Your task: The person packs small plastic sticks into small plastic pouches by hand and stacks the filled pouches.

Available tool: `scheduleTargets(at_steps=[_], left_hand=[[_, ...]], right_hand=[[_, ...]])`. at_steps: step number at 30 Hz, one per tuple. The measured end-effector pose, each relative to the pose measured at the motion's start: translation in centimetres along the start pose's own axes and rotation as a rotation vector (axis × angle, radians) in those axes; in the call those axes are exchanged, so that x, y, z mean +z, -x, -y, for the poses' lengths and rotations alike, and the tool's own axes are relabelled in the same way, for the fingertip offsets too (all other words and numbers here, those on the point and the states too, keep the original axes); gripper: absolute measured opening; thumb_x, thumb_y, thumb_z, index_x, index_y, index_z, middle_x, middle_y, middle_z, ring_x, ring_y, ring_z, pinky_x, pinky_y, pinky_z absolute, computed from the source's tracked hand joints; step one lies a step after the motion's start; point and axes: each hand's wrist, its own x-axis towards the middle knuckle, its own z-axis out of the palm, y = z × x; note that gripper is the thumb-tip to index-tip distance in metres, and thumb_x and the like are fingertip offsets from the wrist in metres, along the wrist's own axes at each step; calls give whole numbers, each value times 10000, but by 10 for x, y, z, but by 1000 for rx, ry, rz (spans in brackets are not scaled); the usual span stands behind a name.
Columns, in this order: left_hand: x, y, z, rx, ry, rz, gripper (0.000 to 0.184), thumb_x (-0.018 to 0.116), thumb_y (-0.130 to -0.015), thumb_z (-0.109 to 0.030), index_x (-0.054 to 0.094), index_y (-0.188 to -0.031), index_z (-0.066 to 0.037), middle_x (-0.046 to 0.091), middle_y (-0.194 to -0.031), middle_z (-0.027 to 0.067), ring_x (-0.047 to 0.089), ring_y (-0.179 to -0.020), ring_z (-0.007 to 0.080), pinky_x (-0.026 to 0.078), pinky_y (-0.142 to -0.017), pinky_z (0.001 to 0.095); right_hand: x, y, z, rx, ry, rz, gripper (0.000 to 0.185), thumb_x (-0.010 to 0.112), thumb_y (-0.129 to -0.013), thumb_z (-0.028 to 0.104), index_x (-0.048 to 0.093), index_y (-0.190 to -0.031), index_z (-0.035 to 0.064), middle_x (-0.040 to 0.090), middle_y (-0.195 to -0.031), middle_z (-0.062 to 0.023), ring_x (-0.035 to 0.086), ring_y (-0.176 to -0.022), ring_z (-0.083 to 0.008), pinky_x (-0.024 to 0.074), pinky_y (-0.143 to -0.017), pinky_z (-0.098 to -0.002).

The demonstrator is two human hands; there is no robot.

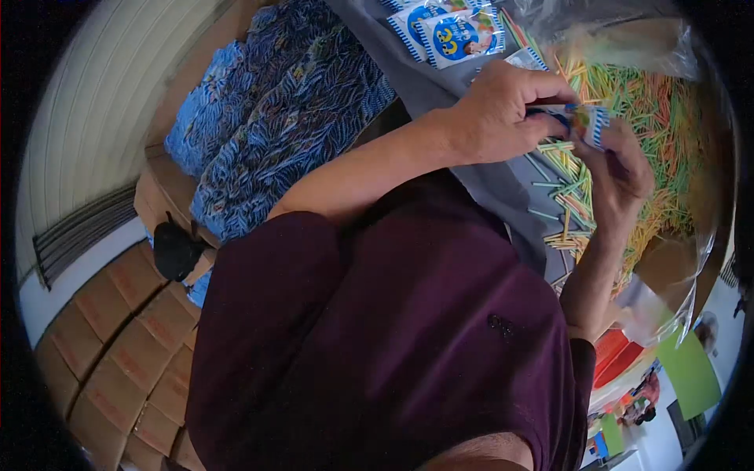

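**Work apparently under way on a small, glossy blue-and-white packet with a striped edge**

The packet lies between the hands, above the near edge of the loose sticks. The left hand is bent inward, thumb and fingers pinched together on one end; the right hand closes its fingers about the striped end. Whether this packet is filled or sealed cannot be told. Just beyond, several glossy blue-and-white printed packets overlap on smooth grey cloth, presumably a finished portion, though their contents are hidden. To the right, thin green, yellow and orange sticks lie in a broad mass beside clear, crumpled plastic film; judging by this quantity, much is left to do. Farther left rests a layered blue-patterned heap, its material uncertain.
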Motion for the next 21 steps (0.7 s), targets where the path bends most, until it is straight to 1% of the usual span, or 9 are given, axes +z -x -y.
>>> scheduleTargets(at_steps=[3,5,8,9,12,14,16,19,21], left_hand=[[-33,3,4,40,-393,3,241,730,-711,-19,665,-941,-43,640,-713,125,630,-661,257,489,-601,372],[-58,-3,-5,95,-706,-50,254,736,-690,-85,675,-936,-66,626,-713,101,574,-744,290,477,-680,422],[-87,-5,13,234,-1101,35,338,790,-687,-89,699,-1012,-72,643,-857,89,570,-828,281,476,-735,376],[-89,-5,11,215,-1146,46,357,798,-667,-108,698,-1010,-95,633,-993,100,523,-951,295,446,-806,398],[-104,-17,-2,209,-1248,73,385,810,-687,-188,699,-1044,-99,610,-1078,119,494,-1012,325,427,-866,413],[-135,-42,1,374,-1268,4,424,803,-712,-295,699,-1084,-119,600,-1107,126,465,-1049,346,394,-928,428],[-179,-82,15,530,-1428,-23,493,800,-711,-430,707,-1026,-62,624,-991,134,531,-987,299,455,-816,406],[-230,-123,33,-36,-1096,93,572,790,-734,-486,689,-1058,-26,635,-1004,100,564,-934,262,460,-794,360],[-243,-150,44,-212,-977,130,599,786,-742,-505,683,-1069,-13,639,-1008,89,575,-917,250,462,-787,345]], right_hand=[[29,-13,13,-38,143,-65,258,692,-808,-84,650,-1052,-11,642,-931,-70,596,-819,-112,498,-687,-246],[41,-23,22,236,-335,-316,276,658,-848,-69,637,-1112,8,631,-898,-46,599,-785,-80,489,-615,-215],[67,-28,18,397,-242,-5,319,632,-875,-45,590,-1189,-7,619,-864,-29,608,-720,-64,488,-565,-212],[81,-36,25,488,-201,109,369,653,-855,-7,565,-1213,-17,655,-869,-108,645,-713,-151,506,-592,-287],[112,-44,6,219,45,221,478,667,-824,77,511,-1255,-57,622,-950,-319,620,-843,-473,493,-724,-467],[124,-44,-1,229,50,168,487,666,-828,84,502,-1263,-59,622,-916,-320,614,-854,-481,489,-726,-476],[126,-47,-2,240,80,125,495,665,-832,91,493,-1271,-61,623,-881,-320,608,-866,-490,486,-727,-485],[126,-57,4,356,57,159,501,666,-841,115,485,-1274,-59,627,-812,-306,621,-838,-477,484,-711,-484],[125,-59,-1,379,67,189,507,645,-876,118,473,-1325,-43,641,-757,-158,624,-611,-249,492,-611,-350]])
